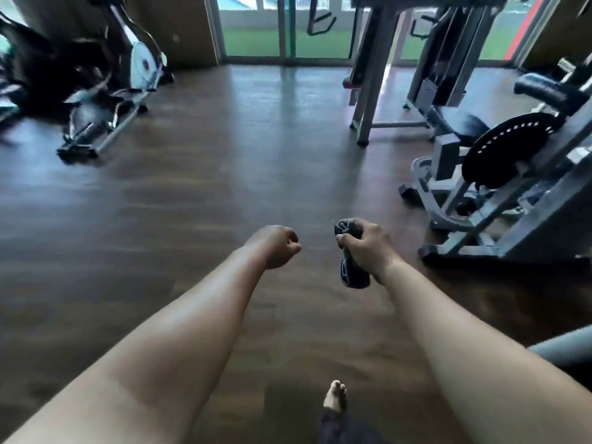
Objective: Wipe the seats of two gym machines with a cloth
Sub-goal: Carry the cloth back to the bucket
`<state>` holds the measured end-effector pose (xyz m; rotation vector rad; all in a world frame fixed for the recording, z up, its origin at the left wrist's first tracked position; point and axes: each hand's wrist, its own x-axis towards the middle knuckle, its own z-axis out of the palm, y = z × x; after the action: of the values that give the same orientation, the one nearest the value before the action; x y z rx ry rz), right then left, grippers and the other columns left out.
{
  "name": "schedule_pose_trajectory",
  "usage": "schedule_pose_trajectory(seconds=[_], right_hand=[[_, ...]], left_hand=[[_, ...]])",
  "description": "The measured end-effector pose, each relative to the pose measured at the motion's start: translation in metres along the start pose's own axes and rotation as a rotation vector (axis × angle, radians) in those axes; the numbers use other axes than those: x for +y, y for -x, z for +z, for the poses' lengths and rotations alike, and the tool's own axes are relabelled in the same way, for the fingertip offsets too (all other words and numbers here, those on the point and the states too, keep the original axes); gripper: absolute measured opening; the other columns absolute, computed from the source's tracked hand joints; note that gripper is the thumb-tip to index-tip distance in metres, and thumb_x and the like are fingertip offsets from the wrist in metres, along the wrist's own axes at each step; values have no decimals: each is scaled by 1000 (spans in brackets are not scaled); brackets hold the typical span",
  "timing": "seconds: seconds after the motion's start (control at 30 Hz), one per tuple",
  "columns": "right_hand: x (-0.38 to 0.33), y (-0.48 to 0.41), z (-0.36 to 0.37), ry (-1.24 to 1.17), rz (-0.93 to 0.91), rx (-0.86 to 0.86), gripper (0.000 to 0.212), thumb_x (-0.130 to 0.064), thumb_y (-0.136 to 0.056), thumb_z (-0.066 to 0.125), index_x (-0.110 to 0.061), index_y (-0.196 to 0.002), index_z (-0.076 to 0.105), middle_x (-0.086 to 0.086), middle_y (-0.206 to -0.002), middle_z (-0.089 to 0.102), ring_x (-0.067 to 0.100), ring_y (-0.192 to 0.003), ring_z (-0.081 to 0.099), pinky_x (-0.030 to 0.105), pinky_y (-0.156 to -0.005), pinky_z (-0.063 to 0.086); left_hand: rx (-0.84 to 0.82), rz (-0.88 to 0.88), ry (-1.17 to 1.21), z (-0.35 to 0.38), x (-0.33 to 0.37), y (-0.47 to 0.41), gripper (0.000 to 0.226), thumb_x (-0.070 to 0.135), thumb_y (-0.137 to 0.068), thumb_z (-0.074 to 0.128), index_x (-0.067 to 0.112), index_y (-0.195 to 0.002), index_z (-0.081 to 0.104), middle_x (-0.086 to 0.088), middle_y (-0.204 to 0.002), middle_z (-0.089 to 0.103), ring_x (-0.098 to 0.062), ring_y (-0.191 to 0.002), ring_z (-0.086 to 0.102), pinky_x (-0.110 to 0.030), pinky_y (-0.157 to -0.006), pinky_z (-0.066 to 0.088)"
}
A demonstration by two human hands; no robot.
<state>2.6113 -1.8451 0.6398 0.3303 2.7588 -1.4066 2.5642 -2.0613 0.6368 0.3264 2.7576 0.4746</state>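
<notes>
Cloth (351, 270) sits bunched in your right hand (368, 246), fingers wrapped tight round its middle, one dark end poking above the fist and a thicker roll hanging below it. Your left hand (278, 245) is curled into a loose fist just beside it, holding nothing. No seat is under the grip yet; the nearest dark pad (461, 123) is well beyond and to the right of it, behind a steel frame (480, 225). Wiping with the cloth wadded like this would likely give you only a narrow strip of contact and missed patches. Reaching across the frame, the hanging roll could snag on the disc (506, 149). Your bare foot (335, 397) is near the machine's base.
</notes>
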Motion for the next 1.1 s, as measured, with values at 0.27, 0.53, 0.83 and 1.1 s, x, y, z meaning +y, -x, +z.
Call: schedule_pose_trajectory(seconds=[0.27,0.53,0.83,1.1], right_hand=[[-84,-208,44,16,-76,-109,30,-31,-84,72,-24,-114,74,-1,-99,74,23,-98,66,33,-89,52],[-165,-415,104,28,-130,-124,13,-38,-72,67,-26,-77,68,-2,-79,70,27,-84,65,40,-84,55],[-268,-627,210,18,-65,-73,15,-26,-84,73,-28,-74,62,-1,-81,67,23,-84,60,28,-72,40],[-333,-867,271,-27,-83,-49,18,-34,-76,71,-31,-94,72,0,-92,75,26,-94,69,37,-88,54]], left_hand=[[66,-101,36,-91,-81,-162,31,42,-100,57,28,-123,73,-1,-131,72,-25,-124,64,-35,-103,51],[96,-126,63,-186,-169,-330,31,41,-101,58,27,-124,73,-1,-130,73,-23,-123,64,-31,-100,50],[36,-81,-42,-314,-312,-535,30,43,-100,58,30,-122,74,-1,-130,73,-25,-124,64,-32,-101,51],[28,-43,-108,-407,-390,-760,38,43,-99,58,27,-131,70,1,-136,67,-24,-128,60,-34,-104,50]])
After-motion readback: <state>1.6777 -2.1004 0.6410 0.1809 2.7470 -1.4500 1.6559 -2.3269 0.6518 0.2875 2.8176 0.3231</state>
